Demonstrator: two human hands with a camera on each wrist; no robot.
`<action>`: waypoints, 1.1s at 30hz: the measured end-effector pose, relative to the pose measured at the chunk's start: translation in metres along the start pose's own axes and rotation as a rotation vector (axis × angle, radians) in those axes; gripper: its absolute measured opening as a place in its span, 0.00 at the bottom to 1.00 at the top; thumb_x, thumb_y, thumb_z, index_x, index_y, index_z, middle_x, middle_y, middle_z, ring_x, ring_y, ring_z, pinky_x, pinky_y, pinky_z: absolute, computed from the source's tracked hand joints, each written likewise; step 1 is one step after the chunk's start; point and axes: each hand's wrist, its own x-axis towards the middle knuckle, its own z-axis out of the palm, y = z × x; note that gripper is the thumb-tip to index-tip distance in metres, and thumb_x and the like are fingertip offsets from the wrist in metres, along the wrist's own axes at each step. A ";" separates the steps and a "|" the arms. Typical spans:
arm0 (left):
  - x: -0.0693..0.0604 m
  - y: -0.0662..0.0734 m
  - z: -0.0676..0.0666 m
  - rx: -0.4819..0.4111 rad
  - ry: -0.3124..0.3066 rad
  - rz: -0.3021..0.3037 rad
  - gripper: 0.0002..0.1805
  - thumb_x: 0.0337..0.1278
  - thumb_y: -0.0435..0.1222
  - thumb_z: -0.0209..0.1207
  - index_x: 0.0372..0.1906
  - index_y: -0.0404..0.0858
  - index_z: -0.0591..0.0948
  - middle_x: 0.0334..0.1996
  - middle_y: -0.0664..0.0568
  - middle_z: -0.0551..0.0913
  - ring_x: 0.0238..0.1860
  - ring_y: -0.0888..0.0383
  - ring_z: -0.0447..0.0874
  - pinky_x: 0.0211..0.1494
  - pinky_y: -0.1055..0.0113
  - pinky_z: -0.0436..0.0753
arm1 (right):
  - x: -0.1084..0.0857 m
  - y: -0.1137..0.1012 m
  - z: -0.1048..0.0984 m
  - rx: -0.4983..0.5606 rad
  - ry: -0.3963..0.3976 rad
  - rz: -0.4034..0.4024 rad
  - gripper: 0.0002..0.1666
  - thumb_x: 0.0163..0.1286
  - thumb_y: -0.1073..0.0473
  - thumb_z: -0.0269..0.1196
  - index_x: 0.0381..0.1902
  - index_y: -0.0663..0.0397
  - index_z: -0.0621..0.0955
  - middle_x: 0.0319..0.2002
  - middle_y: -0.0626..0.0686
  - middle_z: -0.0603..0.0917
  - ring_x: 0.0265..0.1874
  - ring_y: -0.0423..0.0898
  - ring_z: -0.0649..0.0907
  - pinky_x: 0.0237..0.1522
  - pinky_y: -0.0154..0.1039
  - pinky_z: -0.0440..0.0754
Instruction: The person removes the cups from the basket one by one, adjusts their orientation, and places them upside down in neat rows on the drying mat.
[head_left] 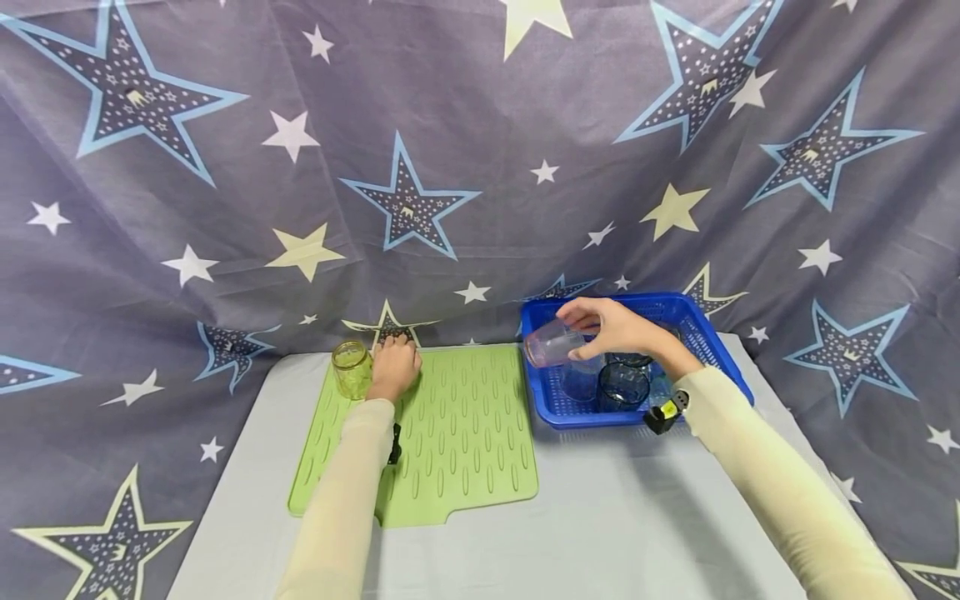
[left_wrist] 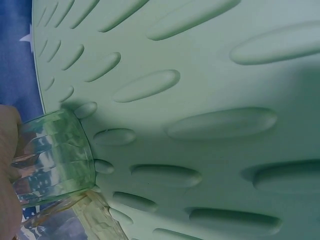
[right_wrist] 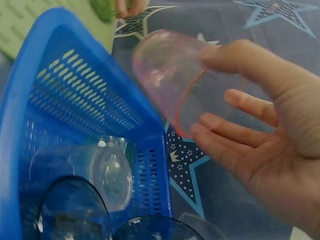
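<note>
My left hand point(head_left: 395, 367) grips a clear green glass point(left_wrist: 57, 155) by its upper part, at the far left of the green mat point(head_left: 465, 433). The glass's base touches the mat, and from the head view the hand mostly hides it. Right beside it stands a yellow glass point(head_left: 351, 371). Over the left part of the blue basket point(head_left: 555, 417), my right hand point(head_left: 611, 325) holds a pinkish clear glass point(right_wrist: 167, 82) near its reddish rim, between thumb and fingers. That glass is tilted, its base toward the mat.
Inside the basket lie a clear glass point(right_wrist: 75, 167) on its side and dark-tinted glasses point(head_left: 622, 385). The basket stands against the mat's right edge on a white-covered table point(head_left: 585, 517). A star-patterned grey curtain point(head_left: 465, 100) hangs behind the table.
</note>
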 end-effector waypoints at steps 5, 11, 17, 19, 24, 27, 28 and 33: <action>-0.001 0.001 -0.003 0.007 -0.005 -0.002 0.18 0.72 0.38 0.52 0.55 0.31 0.82 0.58 0.37 0.80 0.60 0.36 0.76 0.65 0.37 0.75 | -0.001 0.003 0.001 0.205 0.078 -0.014 0.39 0.59 0.67 0.74 0.68 0.62 0.72 0.64 0.66 0.78 0.64 0.61 0.78 0.67 0.51 0.77; -0.001 0.001 -0.003 0.020 -0.020 -0.007 0.19 0.73 0.38 0.51 0.56 0.31 0.82 0.58 0.37 0.80 0.60 0.36 0.76 0.65 0.38 0.74 | 0.004 0.009 0.006 0.398 0.137 -0.029 0.39 0.63 0.72 0.68 0.70 0.64 0.68 0.64 0.63 0.76 0.59 0.49 0.81 0.58 0.36 0.83; -0.002 0.002 -0.006 0.015 -0.038 -0.006 0.19 0.73 0.38 0.50 0.57 0.31 0.82 0.59 0.37 0.79 0.61 0.36 0.75 0.66 0.37 0.74 | 0.008 0.012 0.012 0.560 0.163 -0.010 0.35 0.68 0.72 0.63 0.71 0.60 0.66 0.57 0.49 0.80 0.53 0.43 0.82 0.51 0.35 0.84; -0.001 0.002 -0.006 0.017 -0.046 -0.007 0.19 0.74 0.38 0.50 0.58 0.31 0.81 0.60 0.37 0.79 0.61 0.36 0.75 0.66 0.37 0.74 | 0.009 0.012 0.014 0.598 0.165 -0.008 0.33 0.69 0.72 0.62 0.70 0.56 0.67 0.55 0.48 0.81 0.53 0.43 0.82 0.51 0.37 0.84; -0.001 0.004 -0.006 0.018 -0.050 -0.006 0.19 0.74 0.38 0.50 0.58 0.32 0.81 0.60 0.38 0.79 0.61 0.36 0.75 0.65 0.39 0.74 | 0.012 0.013 0.017 0.674 0.157 -0.006 0.30 0.71 0.69 0.60 0.68 0.51 0.69 0.57 0.47 0.81 0.55 0.42 0.83 0.54 0.37 0.84; -0.002 0.004 -0.006 0.018 -0.046 -0.009 0.19 0.74 0.38 0.50 0.58 0.32 0.82 0.59 0.38 0.79 0.61 0.36 0.75 0.65 0.39 0.74 | 0.014 0.015 0.021 0.721 0.146 -0.029 0.30 0.71 0.70 0.59 0.68 0.50 0.69 0.57 0.47 0.81 0.54 0.41 0.84 0.53 0.36 0.84; -0.002 0.005 -0.006 0.018 -0.048 -0.013 0.19 0.74 0.38 0.50 0.58 0.32 0.82 0.60 0.38 0.79 0.61 0.36 0.75 0.65 0.39 0.74 | 0.015 0.016 0.022 0.734 0.144 -0.039 0.29 0.71 0.70 0.59 0.68 0.50 0.69 0.57 0.46 0.82 0.54 0.41 0.84 0.53 0.36 0.84; -0.001 0.004 -0.007 0.018 -0.051 -0.018 0.19 0.74 0.38 0.50 0.56 0.31 0.82 0.59 0.37 0.80 0.60 0.36 0.75 0.66 0.39 0.74 | 0.018 0.016 0.026 0.819 0.121 -0.082 0.28 0.73 0.71 0.57 0.67 0.47 0.70 0.60 0.45 0.81 0.55 0.41 0.85 0.54 0.35 0.84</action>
